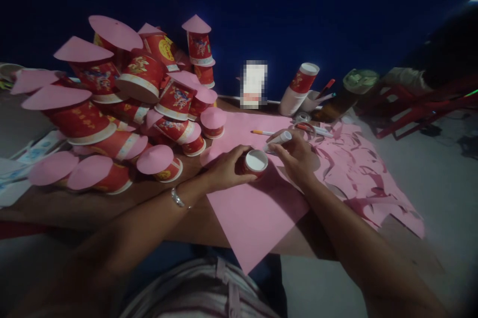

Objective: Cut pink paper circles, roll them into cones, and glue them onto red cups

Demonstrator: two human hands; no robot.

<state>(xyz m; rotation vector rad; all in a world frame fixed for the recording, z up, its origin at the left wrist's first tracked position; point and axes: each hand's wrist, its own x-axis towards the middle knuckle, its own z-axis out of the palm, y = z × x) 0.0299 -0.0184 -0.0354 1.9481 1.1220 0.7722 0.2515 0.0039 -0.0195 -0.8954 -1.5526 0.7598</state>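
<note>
My left hand (234,168) is wrapped round the side of a red paper cup (256,161), whose round white end faces up. Close to the cup's right edge, my right hand (297,154) grips a white tube (279,141) at a slant; its lower tip is partly hidden by the fingers. Pink paper (250,228) lies under both hands on the table. An orange-and-white pen (261,132) rests just beyond them.
Red paper cups with pink paper cones (89,171) are piled at the left. A leaning stack of paper cups (298,90) stands at the back, beside a dark bottle (338,104). Pink paper scraps (358,173) cover the right side. A red stool (403,106) stands beyond.
</note>
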